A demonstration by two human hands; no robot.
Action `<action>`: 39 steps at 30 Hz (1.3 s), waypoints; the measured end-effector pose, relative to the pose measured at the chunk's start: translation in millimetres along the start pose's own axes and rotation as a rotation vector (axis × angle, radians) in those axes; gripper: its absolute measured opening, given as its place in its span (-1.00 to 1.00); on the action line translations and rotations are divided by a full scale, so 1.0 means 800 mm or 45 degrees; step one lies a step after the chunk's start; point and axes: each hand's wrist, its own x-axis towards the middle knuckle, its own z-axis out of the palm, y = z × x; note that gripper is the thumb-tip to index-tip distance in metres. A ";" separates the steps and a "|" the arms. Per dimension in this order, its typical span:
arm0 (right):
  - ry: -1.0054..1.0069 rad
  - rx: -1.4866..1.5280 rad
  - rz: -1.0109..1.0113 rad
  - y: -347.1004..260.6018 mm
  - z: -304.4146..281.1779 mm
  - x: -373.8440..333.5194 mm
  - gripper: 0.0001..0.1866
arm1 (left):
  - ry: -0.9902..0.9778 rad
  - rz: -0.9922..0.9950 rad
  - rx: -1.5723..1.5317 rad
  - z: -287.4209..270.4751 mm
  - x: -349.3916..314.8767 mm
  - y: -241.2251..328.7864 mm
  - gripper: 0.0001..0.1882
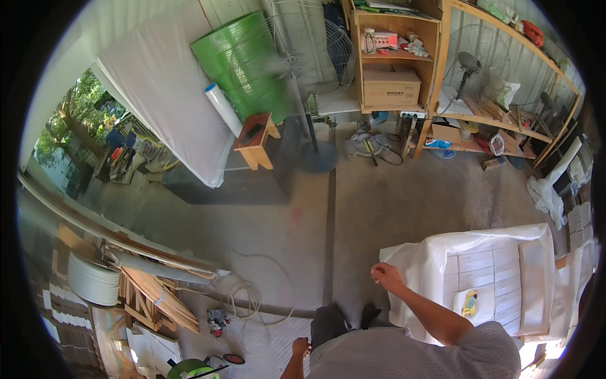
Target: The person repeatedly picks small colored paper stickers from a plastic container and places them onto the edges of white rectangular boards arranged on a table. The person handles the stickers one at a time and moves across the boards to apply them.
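Observation:
My right hand is raised in front of me, to the right of my legs, with its fingers loosely curled and nothing showing in them. Just beyond it on the right stands a carton-like stack wrapped in clear plastic film, open at the top. Rows of white boxes fill it, and a white packet with a yellow and green picture lies on them. My left hand hangs low beside my left thigh. Its fingers are curled in, and their inner side is hidden.
A green drum, a pedestal fan and a small wooden stool stand ahead. Wooden shelves line the back. On the left lie a coiled hose, wood strips and a white roll of banding.

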 end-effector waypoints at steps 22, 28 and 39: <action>-0.314 -0.438 -0.296 -0.283 0.220 0.544 -0.61 | 0.383 0.049 -0.984 -0.373 0.280 0.354 -0.64; -0.434 -0.870 -0.890 -0.380 0.300 0.780 -0.56 | 0.410 -0.381 -1.453 -0.297 0.248 0.280 -0.73; -0.891 -1.410 -1.617 -0.531 0.475 1.109 -0.10 | 0.542 -0.918 -1.400 -0.066 0.290 0.418 -0.63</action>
